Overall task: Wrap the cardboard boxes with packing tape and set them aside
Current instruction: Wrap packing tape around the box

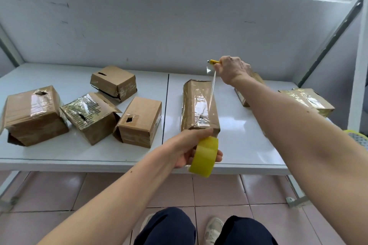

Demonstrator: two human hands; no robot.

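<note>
1. The white table (249, 145) is smooth and glossy, made of two panels with a seam running near to far; all the boxes sit on it
2. Four brown cardboard boxes (93, 105) cluster on the left panel, creased, some with torn holes and shiny patches of tape; two taped boxes (310, 101) lie to the far right, one partly hidden behind the right forearm
3. The tall box (199, 105), the one being wrapped, lies at the centre just right of the seam, its long axis running near to far, and its top is wrinkled with clear tape
4. The left hand (191, 149) is at the box's near end, fingers curled round the yellow tape roll (205, 157); it is the nearer hand
5. The right hand (233, 69) is raised past the box's far end, gripping a yellow cutter (213, 62) and seemingly pinching the tape's free end
6. A thin clear tape strip (212, 89) stretches between the hands, in line with the box's length and above it; I judge the next move is to lower it onto the box or cut it
</note>
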